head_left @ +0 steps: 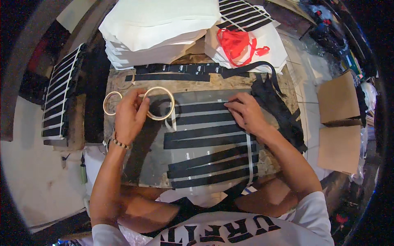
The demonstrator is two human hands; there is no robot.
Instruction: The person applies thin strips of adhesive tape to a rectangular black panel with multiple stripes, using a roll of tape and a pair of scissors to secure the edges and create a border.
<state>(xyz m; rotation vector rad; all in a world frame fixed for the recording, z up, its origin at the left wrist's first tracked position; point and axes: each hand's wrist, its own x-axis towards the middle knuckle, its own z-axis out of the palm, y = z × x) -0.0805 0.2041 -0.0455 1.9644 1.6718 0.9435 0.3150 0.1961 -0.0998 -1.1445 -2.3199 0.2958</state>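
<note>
My left hand (132, 107) is closed on a roll of tape (170, 107), held by its rim above the left ends of the strips. From the roll, a short pale length of tape (172, 119) hangs down to the sheet. My right hand (247, 111) lies on the upper black strips (205, 107), fingers stretched toward the left and their tips touching the top one. Several more black strips (205, 135) lie side by side across a grey sheet (150, 164). Pale tape (250, 160) crosses their right ends.
A second tape roll (105, 103) is beside my left hand. Tall white sheet stacks (160, 20) stand at the far side, with a red cloth item (234, 46) on one. Black fabric (279, 110) drapes at right. Cardboard boxes (338, 149) stand beyond the table.
</note>
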